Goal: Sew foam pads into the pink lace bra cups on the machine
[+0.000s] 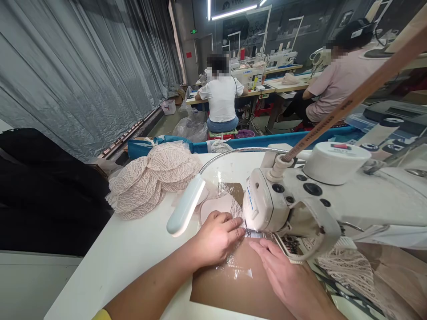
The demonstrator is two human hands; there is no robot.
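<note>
A white sewing machine head (263, 200) stands over a brown sheet (230, 284) on the table. Left of its needle area lies a beige bra cup (216, 205) with lace at its edge. Curled over the cup's near side, my left hand (218, 233) has its fingers pressed together on the lace, with the tips close to the presser foot. My right hand (280, 266) rests on the brown sheet just right of the needle area, fingers stretched out and holding nothing visible. The needle itself is hidden by the machine head.
A stack of lace cups (155, 178) sits at the left of the table. A lamp (187, 204) on a bendable neck hangs near my left hand. Lace pieces (348, 266) and dark scissors (347, 293) lie at the right. Two people sit at benches beyond.
</note>
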